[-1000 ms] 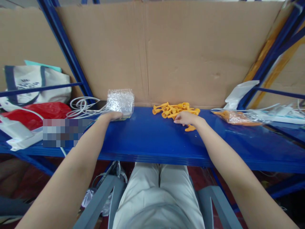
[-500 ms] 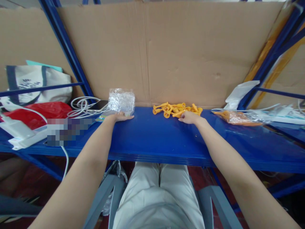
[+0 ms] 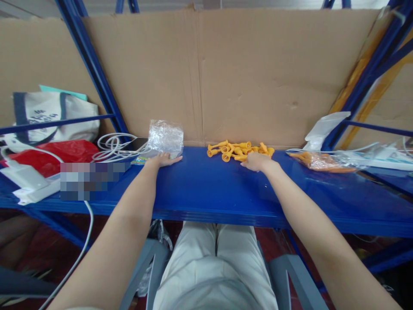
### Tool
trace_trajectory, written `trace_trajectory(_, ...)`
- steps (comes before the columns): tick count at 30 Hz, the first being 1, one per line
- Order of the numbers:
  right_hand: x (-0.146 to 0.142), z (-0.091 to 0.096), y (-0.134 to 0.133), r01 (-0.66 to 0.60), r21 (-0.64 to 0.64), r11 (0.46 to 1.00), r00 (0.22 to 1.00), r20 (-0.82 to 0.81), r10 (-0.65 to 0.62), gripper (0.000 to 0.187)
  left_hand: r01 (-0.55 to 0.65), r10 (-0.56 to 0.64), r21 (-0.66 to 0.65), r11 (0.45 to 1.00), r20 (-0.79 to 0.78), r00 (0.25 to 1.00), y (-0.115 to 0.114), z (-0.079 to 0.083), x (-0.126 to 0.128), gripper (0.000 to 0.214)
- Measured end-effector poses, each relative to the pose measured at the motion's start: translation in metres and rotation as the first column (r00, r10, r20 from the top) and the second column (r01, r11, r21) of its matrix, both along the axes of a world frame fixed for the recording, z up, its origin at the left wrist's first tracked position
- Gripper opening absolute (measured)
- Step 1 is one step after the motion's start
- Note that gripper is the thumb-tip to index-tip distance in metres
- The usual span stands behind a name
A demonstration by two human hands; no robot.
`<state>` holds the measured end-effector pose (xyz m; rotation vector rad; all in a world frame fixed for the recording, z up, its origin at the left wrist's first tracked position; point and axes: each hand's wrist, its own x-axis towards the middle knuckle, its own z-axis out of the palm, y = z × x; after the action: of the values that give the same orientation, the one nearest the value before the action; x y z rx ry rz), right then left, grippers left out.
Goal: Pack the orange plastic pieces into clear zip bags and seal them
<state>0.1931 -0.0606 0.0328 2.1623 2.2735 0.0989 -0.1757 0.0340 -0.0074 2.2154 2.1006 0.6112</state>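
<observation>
My left hand (image 3: 164, 160) lies on the blue tabletop with its fingers stretched out, holding nothing. Just behind it leans a clear bubble-wrap bag (image 3: 165, 137), and a small colourful packet (image 3: 138, 160) is partly hidden by the wrist. A loose pile of yellow-orange plastic pieces (image 3: 226, 148), each with a narrow stem and a flared hollow end, spreads along the back of the table. At the pile's near side my right hand (image 3: 257, 162) is closed, its fingers around one yellow flared piece (image 3: 240, 158) that pokes out to the left.
A bag of orange pieces (image 3: 322, 161) lies to the right, beside a white plastic item (image 3: 325, 129). Coiled white cable (image 3: 116, 146), red plastic (image 3: 71, 153) and a power strip (image 3: 38, 189) occupy the left. Cardboard (image 3: 258, 77) walls the back.
The view has tilted up slightly. My right hand has shifted a little at the pile, still on the yellow piece. The left hand stays flat by the bubble wrap.
</observation>
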Motion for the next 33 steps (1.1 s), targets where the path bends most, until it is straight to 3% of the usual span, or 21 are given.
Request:
trace_trajectory(2, -0.005, 0.002, -0.004, -0.034, 0.009, 0.999, 0.999, -0.021, 0.034, 0.035, -0.111, 0.100, -0.176, 0.978, -0.070, 0.993, -0.005, 0.003, 0.004, 0.089)
trace_trajectory(4, -0.008, 0.004, -0.007, -0.045, 0.014, 0.999, 0.999, -0.026, 0.045, 0.037, -0.149, 0.127, -0.217, 0.965, -0.109, 0.986, -0.012, 0.008, 0.009, 0.085)
trace_trajectory(9, -0.012, 0.004, -0.011, -0.031, 0.020, 0.999, 0.999, -0.017, 0.032, 0.041, -0.219, 0.201, -0.162, 0.962, -0.120, 0.972, -0.022, 0.020, 0.009, 0.091)
trace_trajectory(13, -0.012, 0.003, -0.009, -0.048, -0.009, 0.999, 0.999, -0.016, 0.048, 0.038, -0.293, 0.291, -0.084, 0.952, -0.035, 0.956, -0.024, 0.028, -0.001, 0.093)
trace_trajectory(19, -0.013, 0.003, -0.009, -0.070, -0.036, 0.997, 0.998, -0.008, 0.070, 0.039, -0.570, 0.561, 0.033, 0.821, 0.141, 0.816, -0.038, 0.029, -0.014, 0.080)
trace_trajectory(28, -0.013, 0.003, -0.007, -0.092, -0.048, 0.995, 0.995, -0.031, 0.091, 0.037, -0.571, 0.513, 0.086, 0.817, 0.344, 0.786, -0.052, 0.015, -0.025, 0.069)
trace_trajectory(33, -0.011, 0.002, -0.006, -0.095, -0.064, 0.993, 0.995, -0.026, 0.093, 0.039, -0.591, 0.559, 0.072, 0.803, 0.252, 0.790, -0.055, 0.015, -0.027, 0.074)
